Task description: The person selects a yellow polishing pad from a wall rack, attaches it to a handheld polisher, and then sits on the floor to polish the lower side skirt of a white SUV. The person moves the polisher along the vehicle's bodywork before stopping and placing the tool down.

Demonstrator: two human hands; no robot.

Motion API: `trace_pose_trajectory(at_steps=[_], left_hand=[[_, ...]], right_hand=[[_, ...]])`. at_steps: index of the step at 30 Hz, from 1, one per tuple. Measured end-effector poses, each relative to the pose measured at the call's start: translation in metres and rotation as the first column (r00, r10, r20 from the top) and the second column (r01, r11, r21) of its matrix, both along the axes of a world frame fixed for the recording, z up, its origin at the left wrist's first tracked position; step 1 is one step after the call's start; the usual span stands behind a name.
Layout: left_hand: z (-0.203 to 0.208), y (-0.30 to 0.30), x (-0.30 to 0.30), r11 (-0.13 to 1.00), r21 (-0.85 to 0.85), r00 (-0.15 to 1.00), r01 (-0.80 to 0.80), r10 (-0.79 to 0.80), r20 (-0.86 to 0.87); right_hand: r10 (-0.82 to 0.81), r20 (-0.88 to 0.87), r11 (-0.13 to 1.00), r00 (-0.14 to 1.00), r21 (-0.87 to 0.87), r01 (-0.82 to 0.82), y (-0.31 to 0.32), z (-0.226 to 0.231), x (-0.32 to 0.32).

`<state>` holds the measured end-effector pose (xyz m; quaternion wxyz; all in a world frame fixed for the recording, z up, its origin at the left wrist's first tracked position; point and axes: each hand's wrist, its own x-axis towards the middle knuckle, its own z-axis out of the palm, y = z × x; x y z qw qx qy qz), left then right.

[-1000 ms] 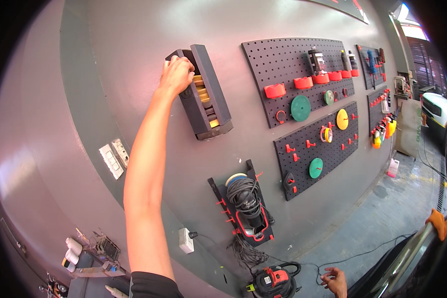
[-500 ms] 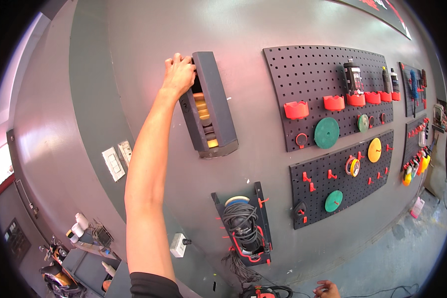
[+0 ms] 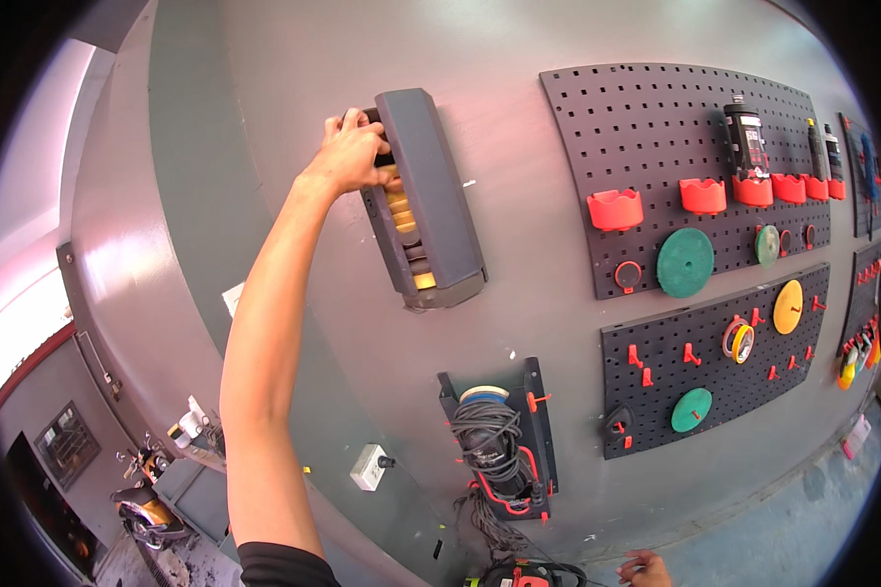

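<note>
Your left hand has slipped lower into the slot of the dark wall holder, to the top of the stacked pads. Slot edges close either side; grey wall spans holder to pegboard. Arm raised, fingers curled; can't tell if gripping. Right hand low, loosely half-spread.

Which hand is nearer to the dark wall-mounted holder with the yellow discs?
Left. The left hand is right at the upper part of the holder; the right hand is well below and to the right, at the picture's lower edge.
</note>
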<state>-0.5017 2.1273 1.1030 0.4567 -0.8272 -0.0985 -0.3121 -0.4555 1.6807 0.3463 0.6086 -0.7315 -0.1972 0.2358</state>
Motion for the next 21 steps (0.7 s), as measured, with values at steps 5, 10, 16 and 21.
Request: trace_pose_trajectory(at_steps=[5,10,16,21], left_hand=[[0.019,0.012,0.006,0.991,0.077,0.973,0.108,-0.121,0.196],[0.052,0.025,0.019,0.987,-0.018,0.946,0.161,-0.149,0.287],[0.072,0.045,0.033,0.911,-0.235,0.910,0.339,-0.255,0.327],[0.076,0.057,0.050,0.713,-0.385,0.730,0.586,-0.258,0.633]], right_hand=[[0.114,-0.079,0.993,0.990,0.045,-0.110,0.033,-0.008,0.003],[0.106,-0.061,0.994,0.993,-0.018,-0.107,0.051,-0.011,-0.005],[0.024,-0.023,0.999,0.999,0.048,-0.023,0.052,0.001,-0.028],[-0.020,-0.079,1.000,0.997,0.006,0.021,0.051,0.015,-0.040]])
